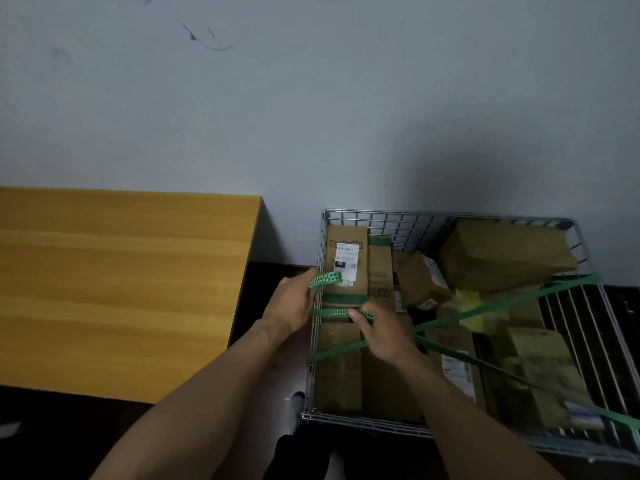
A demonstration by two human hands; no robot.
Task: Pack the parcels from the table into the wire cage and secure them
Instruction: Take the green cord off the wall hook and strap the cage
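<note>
Over wire cage [323,216] left wall, head view: parcels [504,249] packed inside, bench [121,271] left of cage bare. Left hand [294,299] clenched on green strap [485,299] end, right hand [384,332] pinching strap just beside. Securing step; next likely pull taut, fasten.

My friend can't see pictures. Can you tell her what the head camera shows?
Two bare hands, left hand and right hand, grip a green strap stretched across a wire cage filled with cardboard parcels. A wooden table stands to its left.
</note>
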